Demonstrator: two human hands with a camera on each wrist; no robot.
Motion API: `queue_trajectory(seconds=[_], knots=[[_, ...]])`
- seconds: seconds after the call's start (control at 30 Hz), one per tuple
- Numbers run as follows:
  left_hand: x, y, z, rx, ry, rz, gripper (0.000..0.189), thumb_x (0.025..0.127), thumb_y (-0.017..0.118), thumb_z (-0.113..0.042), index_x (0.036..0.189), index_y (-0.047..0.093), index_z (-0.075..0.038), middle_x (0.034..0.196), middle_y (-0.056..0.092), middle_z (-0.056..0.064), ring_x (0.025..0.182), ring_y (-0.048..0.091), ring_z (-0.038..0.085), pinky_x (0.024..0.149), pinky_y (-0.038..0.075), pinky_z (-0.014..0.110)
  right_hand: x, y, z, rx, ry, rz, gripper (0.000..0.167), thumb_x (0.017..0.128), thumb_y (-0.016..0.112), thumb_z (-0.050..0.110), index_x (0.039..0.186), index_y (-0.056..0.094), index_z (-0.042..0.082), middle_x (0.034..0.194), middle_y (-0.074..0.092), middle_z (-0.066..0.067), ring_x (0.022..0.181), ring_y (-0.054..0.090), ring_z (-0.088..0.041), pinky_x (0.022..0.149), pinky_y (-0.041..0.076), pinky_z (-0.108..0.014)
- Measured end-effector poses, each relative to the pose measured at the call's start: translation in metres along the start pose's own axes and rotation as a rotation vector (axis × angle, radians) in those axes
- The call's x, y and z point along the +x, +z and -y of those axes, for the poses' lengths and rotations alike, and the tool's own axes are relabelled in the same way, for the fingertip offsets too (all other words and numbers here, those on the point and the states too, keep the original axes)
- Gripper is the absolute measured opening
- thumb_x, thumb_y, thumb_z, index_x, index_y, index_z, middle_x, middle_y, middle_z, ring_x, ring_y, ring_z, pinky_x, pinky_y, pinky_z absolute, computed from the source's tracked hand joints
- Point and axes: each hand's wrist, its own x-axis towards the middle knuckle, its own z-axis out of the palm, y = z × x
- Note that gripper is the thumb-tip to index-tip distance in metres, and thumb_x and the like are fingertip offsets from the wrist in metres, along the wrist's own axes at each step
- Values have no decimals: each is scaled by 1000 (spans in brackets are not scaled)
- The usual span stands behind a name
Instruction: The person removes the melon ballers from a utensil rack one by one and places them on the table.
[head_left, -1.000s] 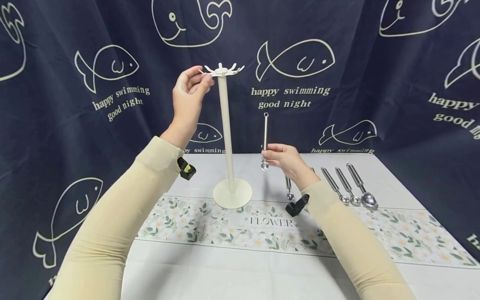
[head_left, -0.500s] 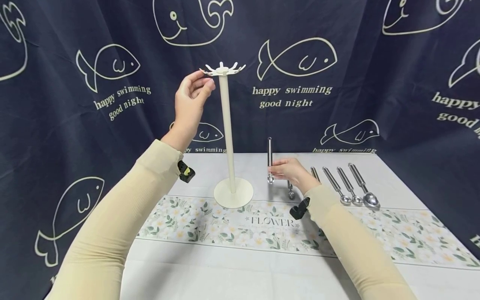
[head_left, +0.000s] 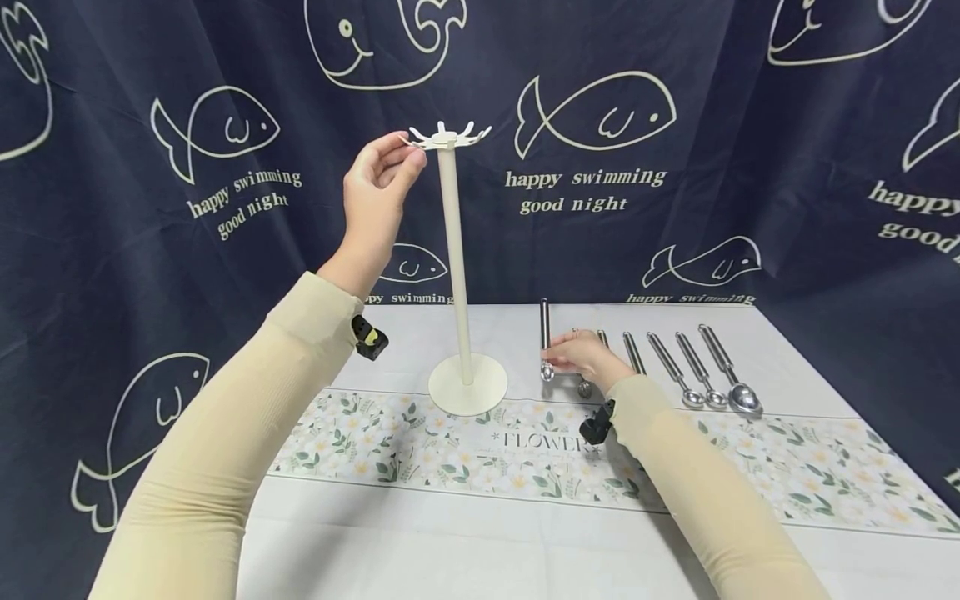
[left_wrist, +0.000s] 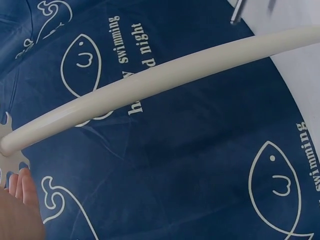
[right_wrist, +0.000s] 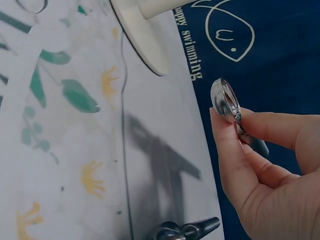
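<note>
A cream hook rack point(head_left: 455, 258) stands upright on its round base, with several upturned hooks around its top. My left hand point(head_left: 378, 192) is at the hook on the rack's left side, pinching its tip between thumb and fingers. In the left wrist view only part of this hand point(left_wrist: 20, 210) shows below the hooks. My right hand point(head_left: 585, 358) pinches a small steel measuring spoon point(head_left: 545, 321) near its bowl, the handle pointing up. The right wrist view has the spoon's bowl point(right_wrist: 225, 100) between thumb and forefinger, apart from the table and its shadow.
To the right lie several more measuring spoons, the largest point(head_left: 744, 397) at the end; another small spoon point(head_left: 584, 387) is partly hidden by my right hand. A flowered runner point(head_left: 517, 483) crosses the white table point(head_left: 360, 550). Behind hangs a dark blue fish-print curtain point(head_left: 585, 258).
My right hand has lowered the measuring spoon towards the table and moved slightly right. The left thumb parted from the hook tip midway and is now back against it.
</note>
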Motion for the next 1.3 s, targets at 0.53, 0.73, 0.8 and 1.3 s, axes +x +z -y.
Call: queue_trajectory(seconds=[0.53, 0.73, 0.8, 1.3], knots=[[3, 5, -7, -38, -8, -36, 36, 83, 75, -7, 114, 62, 3, 94, 66, 2, 88, 66, 12, 93, 53, 25, 4, 7, -8, -107, 46, -33, 39, 86, 66, -3, 120, 51, -13, 77, 59, -1, 65, 60, -6, 65, 57, -16], [4, 5, -9, -28, 4, -49, 36, 80, 77, -7, 112, 63, 3, 93, 65, 2, 89, 66, 14, 93, 53, 24, 5, 7, -8, -123, 59, -18, 38, 86, 65, -5, 119, 51, -15, 76, 59, -2, 65, 59, -7, 66, 57, -17], [4, 5, -8, -25, 5, -54, 35, 80, 77, -8, 110, 64, 2, 93, 65, 2, 90, 66, 15, 93, 53, 23, 6, 7, -9, -144, 74, -28, 38, 85, 65, -6, 120, 52, -16, 77, 60, -3, 65, 60, -8, 68, 58, -19], [3, 6, -7, -33, 22, -56, 35, 80, 77, -5, 111, 64, 4, 93, 65, 1, 90, 65, 14, 89, 53, 22, 7, 13, -13, -162, 123, -121, 38, 82, 66, -10, 118, 53, -18, 78, 60, -9, 66, 62, -13, 72, 60, -24]])
